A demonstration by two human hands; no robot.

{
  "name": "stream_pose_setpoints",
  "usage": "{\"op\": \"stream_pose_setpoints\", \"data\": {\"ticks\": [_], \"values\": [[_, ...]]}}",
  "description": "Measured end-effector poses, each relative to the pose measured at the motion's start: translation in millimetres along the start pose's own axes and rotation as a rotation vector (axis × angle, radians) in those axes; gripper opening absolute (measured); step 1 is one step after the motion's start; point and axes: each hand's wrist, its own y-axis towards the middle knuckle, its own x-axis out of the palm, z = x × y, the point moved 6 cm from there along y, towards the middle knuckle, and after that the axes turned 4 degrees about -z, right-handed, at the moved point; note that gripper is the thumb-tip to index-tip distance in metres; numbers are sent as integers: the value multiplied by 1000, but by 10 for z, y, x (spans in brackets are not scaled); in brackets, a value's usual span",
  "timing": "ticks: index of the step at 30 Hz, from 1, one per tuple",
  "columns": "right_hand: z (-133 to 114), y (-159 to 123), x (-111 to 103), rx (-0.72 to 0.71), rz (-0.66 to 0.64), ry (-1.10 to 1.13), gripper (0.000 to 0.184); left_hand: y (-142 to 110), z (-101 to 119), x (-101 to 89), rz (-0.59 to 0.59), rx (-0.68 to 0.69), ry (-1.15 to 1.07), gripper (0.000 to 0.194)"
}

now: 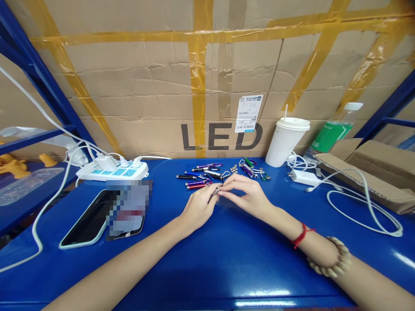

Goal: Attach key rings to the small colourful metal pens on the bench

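My left hand (201, 204) is closed around a small silvery metal piece (217, 190), probably the end of a slim tube; most of it is hidden by the fingers. The thumb and fingertips of my right hand (248, 196) pinch at the same piece from the right. Just beyond my hands lie several slim metallic tubes, like small keychain flashlights, among them a red tube (196, 187) and a black tube (186, 176). Tiny round silvery pieces, like button cells (234, 169), sit in a loose group. A green tube (249, 162) lies to their right among small clips.
On the left are a power strip (119, 171) with plugs and cables, a phone (86, 220) and a second, blurred device (129, 211). At right stand a white cup (285, 142), a bottle (333, 129), a charger (304, 177) with cable, and an open carton (372, 177).
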Motion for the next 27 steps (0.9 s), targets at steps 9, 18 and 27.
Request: {"op": "stream_pose_setpoints", "data": {"ticks": [9,18,27], "values": [[26,5,21,29,-37,72,6,1,-25,22,-2,29,48,21],[41,-10,110,118,-213,26,15,-6,-31,25,0,17,111,18],[263,1,-28,256,-117,-144,23,-9,-26,-56,65,-92,96,16]]}}
